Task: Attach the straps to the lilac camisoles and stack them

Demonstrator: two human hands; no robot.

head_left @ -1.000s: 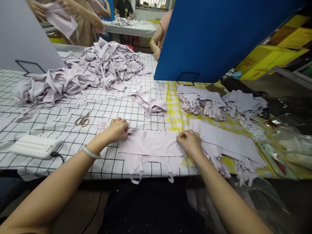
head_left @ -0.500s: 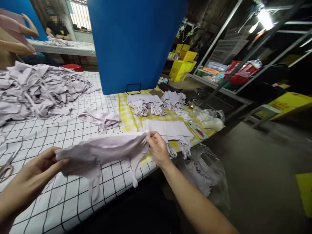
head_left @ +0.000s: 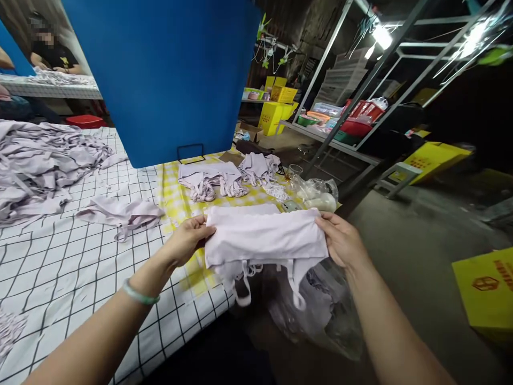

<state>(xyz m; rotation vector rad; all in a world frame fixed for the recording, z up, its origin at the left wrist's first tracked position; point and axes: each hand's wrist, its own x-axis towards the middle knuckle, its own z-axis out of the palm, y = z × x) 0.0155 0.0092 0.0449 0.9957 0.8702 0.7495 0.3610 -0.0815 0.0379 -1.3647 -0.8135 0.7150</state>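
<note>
A pale lilac strappy camisole top [head_left: 264, 235] is stretched flat between my two hands, its straps dangling below. My left hand [head_left: 190, 235] pinches its left end, and my right hand [head_left: 340, 238] grips the opposite end. Directly behind it, partly covered, lies a flat stack of the same tops [head_left: 248, 210] on the yellow checked cloth [head_left: 172, 198]. Farther back are a folded stack of tops [head_left: 212, 179] and a smaller bunch [head_left: 260, 167]. One loose top [head_left: 120, 211] rests on the white grid cloth [head_left: 96, 267] to the left.
A large heap of lilac garments [head_left: 44, 160] covers the far left. The blue board [head_left: 168, 80] stands upright at the back. A clear plastic bag [head_left: 316, 310] hangs below the table edge. Metal shelving [head_left: 328, 141] and yellow boxes [head_left: 487, 289] stand right; a co-worker [head_left: 54, 53] sits far left.
Both hands have moved right with the top, from over the grid cloth to over the flat stack. The top is now spread straight and level. My view has turned right.
</note>
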